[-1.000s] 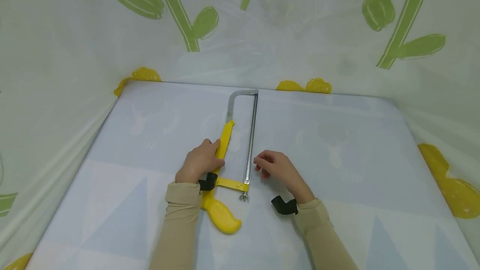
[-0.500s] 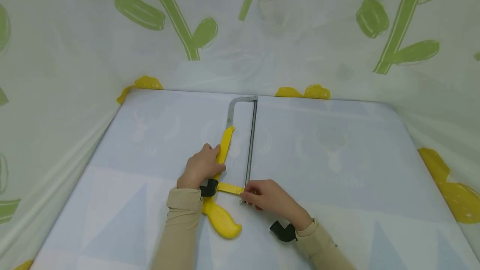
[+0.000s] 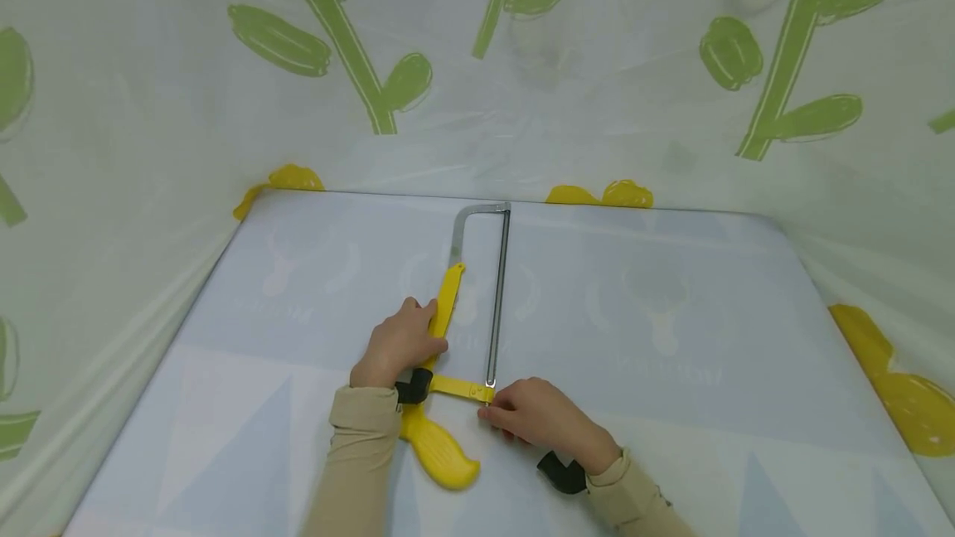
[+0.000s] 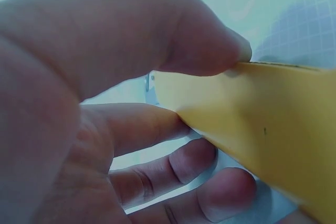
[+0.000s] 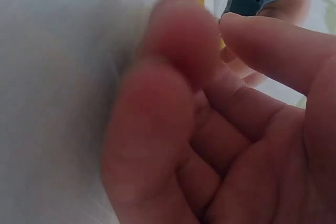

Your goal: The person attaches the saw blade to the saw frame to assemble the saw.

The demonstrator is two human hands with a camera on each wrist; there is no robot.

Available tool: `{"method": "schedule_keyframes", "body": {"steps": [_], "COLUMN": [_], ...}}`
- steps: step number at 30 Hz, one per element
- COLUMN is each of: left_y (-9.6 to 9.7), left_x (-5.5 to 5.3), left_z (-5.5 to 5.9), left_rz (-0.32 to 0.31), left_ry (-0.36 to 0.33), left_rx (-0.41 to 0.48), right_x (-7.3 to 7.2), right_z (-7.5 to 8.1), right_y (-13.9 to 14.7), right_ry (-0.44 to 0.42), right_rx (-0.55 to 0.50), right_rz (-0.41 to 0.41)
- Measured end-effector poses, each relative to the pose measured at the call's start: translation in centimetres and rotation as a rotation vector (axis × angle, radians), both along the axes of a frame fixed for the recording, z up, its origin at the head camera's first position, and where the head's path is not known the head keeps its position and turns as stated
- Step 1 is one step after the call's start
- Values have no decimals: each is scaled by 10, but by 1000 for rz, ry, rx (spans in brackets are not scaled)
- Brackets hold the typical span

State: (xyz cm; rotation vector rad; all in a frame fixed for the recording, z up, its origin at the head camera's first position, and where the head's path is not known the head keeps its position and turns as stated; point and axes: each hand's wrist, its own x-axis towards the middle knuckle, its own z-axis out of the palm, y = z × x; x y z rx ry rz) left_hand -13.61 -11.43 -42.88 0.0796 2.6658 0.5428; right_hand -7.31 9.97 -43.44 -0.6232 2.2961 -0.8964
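A hacksaw lies on the table in the head view, its yellow handle (image 3: pixel 443 458) towards me and its grey metal bow (image 3: pixel 458 239) at the far side. The blade (image 3: pixel 498 305) runs along its right. My left hand (image 3: pixel 401 345) holds the yellow frame (image 3: pixel 449 292); in the left wrist view the thumb lies on the upper edge of that frame (image 4: pixel 283 114), with fingers below. My right hand (image 3: pixel 548 414) pinches at the blade's near end, where the wing nut sits, now hidden behind the fingers. The right wrist view shows thumb and fingers drawn together there.
A pale patterned cloth covers the table (image 3: pixel 671 297). Behind it hangs a white curtain (image 3: pixel 597 106) with green leaf prints, closing in on the left and right too. Black wrist mounts (image 3: pixel 563 472) sit at both cuffs.
My right hand has come from beside the blade towards me, down to the wing nut at the near end. The left hand keeps its hold, and the hacksaw lies as before.
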Motion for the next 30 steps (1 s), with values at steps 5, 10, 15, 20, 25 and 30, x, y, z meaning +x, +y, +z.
{"method": "schedule_keyframes", "body": {"steps": [5, 10, 15, 20, 25, 30], "left_y": [0, 0, 1, 2, 1, 0], "left_x": [0, -1, 0, 1, 3, 4], "left_z": [1, 1, 0, 1, 0, -1], "left_rz": [-4, 0, 4, -3, -5, 0], "left_ry": [2, 0, -11, 0, 12, 21], "left_rx": [-1, -5, -6, -18, -8, 10], "right_x": [1, 0, -1, -3, -5, -4], "right_z": [-1, -2, -5, -9, -10, -8], "right_y": [1, 1, 3, 6, 9, 12], "right_ry": [-41, -73, -120, -167, -196, -183], "right_rx": [3, 2, -21, -62, -95, -93], "right_rz": [-14, -33, -49, -37, -1, -6]}}
